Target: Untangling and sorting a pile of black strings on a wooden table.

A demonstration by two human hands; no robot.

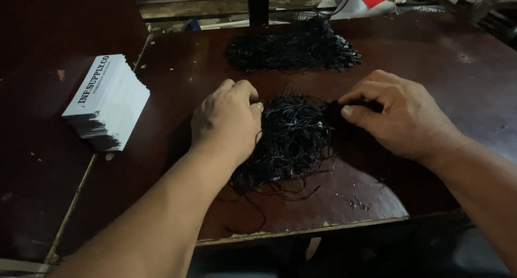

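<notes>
On the dark brown counter [431, 68], a tangled bundle of thin black strings [288, 143] is lain between two bare hands, close to the near edge. The left hand [226, 119] is laid on the left side of the bundle, knuckles up, its fingers curled into the strings; the grip seems clenched on a few strands, though the fingertips are hidden by the hand itself. The right hand [401, 116] is placed at the right side of the bundle, thumb and forefinger pinched together on a dark strand end, so its grip is closed on the strings. Loose ends are seen trailing from the bundle toward the near edge of the counter.

Farther back, well apart from the hands, a second heap of black strings [293, 49] is spread flat across the counter. At the left, on an adjoining dark board, a slanted stack of white cards [107, 103] with dark edges is seen, fanned slightly to one side. Beyond the far edge, a white and red object [361, 3] is partly visible in the dim background, too blurred to be told
</notes>
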